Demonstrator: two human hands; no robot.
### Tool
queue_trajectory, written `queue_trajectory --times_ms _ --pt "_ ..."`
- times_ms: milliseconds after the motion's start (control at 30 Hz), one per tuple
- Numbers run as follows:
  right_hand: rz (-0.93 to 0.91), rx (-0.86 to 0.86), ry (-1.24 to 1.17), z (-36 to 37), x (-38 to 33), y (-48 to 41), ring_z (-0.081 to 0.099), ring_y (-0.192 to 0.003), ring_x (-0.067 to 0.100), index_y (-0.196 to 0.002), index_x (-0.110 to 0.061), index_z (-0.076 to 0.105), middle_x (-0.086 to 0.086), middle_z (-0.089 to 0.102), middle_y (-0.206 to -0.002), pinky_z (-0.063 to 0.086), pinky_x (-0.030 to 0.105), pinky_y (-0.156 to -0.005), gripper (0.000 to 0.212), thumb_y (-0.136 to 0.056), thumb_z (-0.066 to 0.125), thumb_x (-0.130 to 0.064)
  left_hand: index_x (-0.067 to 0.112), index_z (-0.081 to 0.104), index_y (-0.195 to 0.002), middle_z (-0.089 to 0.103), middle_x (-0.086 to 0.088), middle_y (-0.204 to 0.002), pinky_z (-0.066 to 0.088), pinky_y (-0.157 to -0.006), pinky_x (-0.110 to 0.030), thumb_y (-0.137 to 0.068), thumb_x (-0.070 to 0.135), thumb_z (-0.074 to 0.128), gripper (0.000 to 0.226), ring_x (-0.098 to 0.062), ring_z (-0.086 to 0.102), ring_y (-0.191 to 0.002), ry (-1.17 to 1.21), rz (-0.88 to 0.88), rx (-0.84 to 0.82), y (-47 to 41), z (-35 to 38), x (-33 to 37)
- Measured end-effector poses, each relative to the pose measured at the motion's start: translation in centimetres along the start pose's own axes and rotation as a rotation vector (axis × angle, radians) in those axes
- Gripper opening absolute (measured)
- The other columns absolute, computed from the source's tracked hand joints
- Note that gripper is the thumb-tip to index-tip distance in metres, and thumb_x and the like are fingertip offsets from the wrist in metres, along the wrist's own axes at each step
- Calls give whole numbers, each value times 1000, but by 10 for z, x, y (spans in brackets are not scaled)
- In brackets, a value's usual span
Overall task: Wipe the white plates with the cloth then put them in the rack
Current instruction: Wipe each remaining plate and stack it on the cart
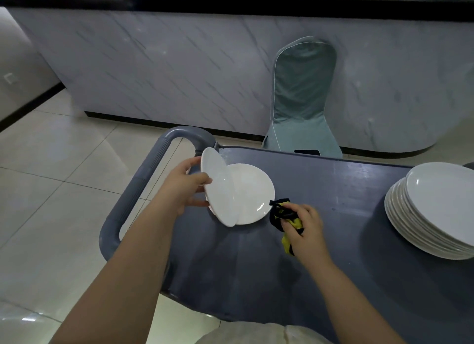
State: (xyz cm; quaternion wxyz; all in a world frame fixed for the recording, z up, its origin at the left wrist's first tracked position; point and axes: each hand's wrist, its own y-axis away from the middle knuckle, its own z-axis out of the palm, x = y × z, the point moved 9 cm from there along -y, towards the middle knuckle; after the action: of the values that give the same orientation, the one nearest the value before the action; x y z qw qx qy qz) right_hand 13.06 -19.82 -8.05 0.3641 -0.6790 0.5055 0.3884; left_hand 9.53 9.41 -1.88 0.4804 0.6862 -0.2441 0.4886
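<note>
My left hand (pixel 183 188) grips the left rim of a white plate (pixel 218 189) and holds it tilted on edge. Its lower rim rests by a second white plate (pixel 252 192) that lies flat on the grey cart top (pixel 320 202). My right hand (pixel 306 227) is closed on a crumpled yellow and black cloth (pixel 280 214), just right of the flat plate and apart from the tilted one. A stack of several white plates (pixel 433 210) stands at the cart's right edge. No rack is in view.
The cart's grey handle (pixel 146 174) curves along its left end. Beyond the cart a chair with a teal cover (pixel 304 97) stands against a marble-patterned counter front (pixel 179 69). Pale floor tiles (pixel 59 174) lie to the left.
</note>
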Motion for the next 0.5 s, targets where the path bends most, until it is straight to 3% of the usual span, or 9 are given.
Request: queue_trajectory --times_ms 300,400,500 --pt "-12 3 0 -1 0 -1 44 -115 15 -106 -56 53 -14 45 -115 38 33 -101 53 -88 65 -8 36 55 -118 59 -8 -114 57 -51 -37 -85 -5 59 53 -28 65 -92 -34 11 4 -1 -8 0" --pt "-9 18 -23 -7 -3 -2 45 -116 17 -108 -55 53 -16 46 -114 38 33 -101 53 -88 65 -7 30 45 -138 56 -7 -118 58 -58 -42 -88 -5 53 62 -31 66 -94 191 -50 24 7 -25 -34" --pt "-35 74 -59 -22 -12 -9 49 -114 17 -108 -51 56 -14 50 -113 40 31 -99 53 -88 66 -3 34 47 -135 53 -9 -129 58 -66 -48 -84 -13 49 69 -35 67 -99 489 -118 -86 26 -13 -79"
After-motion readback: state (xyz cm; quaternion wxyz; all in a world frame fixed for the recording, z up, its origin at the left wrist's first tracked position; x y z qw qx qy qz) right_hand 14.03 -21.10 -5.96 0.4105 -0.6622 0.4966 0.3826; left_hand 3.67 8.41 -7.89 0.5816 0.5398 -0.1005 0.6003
